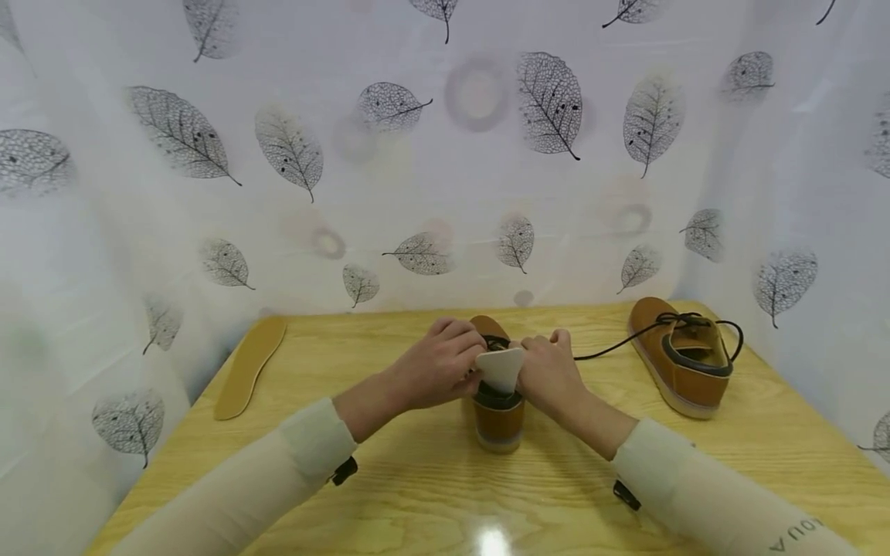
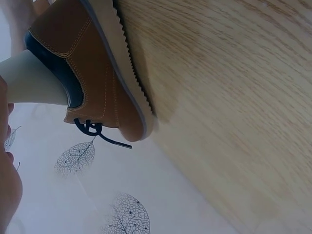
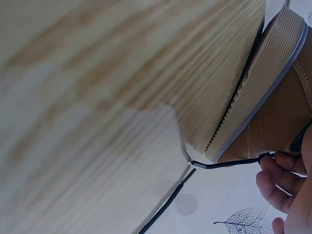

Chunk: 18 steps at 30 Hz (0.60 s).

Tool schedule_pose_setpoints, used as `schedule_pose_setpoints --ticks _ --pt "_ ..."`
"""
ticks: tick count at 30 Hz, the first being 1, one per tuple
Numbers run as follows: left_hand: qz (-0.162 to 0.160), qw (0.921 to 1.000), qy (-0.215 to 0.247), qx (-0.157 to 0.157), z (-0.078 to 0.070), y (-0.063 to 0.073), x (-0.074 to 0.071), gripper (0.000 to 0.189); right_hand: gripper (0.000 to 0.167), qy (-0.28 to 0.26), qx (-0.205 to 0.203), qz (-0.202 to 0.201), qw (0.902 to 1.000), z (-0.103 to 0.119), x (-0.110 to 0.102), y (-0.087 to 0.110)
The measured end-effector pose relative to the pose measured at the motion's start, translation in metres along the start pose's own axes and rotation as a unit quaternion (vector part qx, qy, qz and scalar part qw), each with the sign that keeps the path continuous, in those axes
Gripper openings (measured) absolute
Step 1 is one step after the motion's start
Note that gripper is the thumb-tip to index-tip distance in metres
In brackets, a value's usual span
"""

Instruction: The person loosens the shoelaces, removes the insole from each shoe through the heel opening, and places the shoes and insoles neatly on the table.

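A brown lace-up shoe (image 1: 499, 423) stands on the table, heel toward me. A pale insole (image 1: 499, 369) tilts up out of its dark-lined opening, its front part hidden inside. My left hand (image 1: 445, 363) pinches the insole's left side; the left wrist view shows the insole (image 2: 34, 80) going down into the collar. On the other side, my right hand (image 1: 549, 372) has curled fingers on the shoe's upper edge by the laces, right beside the insole. In the right wrist view, those fingers (image 3: 278, 187) touch the collar near a dark lace (image 3: 229, 164).
A matching brown shoe (image 1: 695, 386) stands at the right, a dark lace (image 1: 605, 351) running from it toward my right hand. Another insole (image 1: 250, 367), tan, lies at the table's left edge. A leaf-patterned white curtain (image 1: 431, 193) closes off the back and sides.
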<state>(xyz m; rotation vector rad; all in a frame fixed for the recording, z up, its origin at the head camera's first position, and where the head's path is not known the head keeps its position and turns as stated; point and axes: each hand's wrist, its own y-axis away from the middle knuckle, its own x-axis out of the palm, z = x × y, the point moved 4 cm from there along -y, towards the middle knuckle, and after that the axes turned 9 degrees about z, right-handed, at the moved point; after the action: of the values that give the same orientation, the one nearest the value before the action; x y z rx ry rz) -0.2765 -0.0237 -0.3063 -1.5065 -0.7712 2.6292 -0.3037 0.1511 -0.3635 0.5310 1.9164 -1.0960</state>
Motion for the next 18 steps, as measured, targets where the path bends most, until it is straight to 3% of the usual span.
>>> schedule_pose_setpoints --ticks 10,18 --pt "-0.015 0.9999 0.005 0.001 0.0013 -0.0042 -0.0059 0.015 0.01 -0.003 0.0 -0.008 1.0 -0.0015 0.0 0.0022" --pt "0.013 0.9992 0.033 -0.019 0.0018 -0.0013 0.002 0.021 0.014 0.019 0.003 0.005 0.9998 0.0009 -0.0021 0.0014"
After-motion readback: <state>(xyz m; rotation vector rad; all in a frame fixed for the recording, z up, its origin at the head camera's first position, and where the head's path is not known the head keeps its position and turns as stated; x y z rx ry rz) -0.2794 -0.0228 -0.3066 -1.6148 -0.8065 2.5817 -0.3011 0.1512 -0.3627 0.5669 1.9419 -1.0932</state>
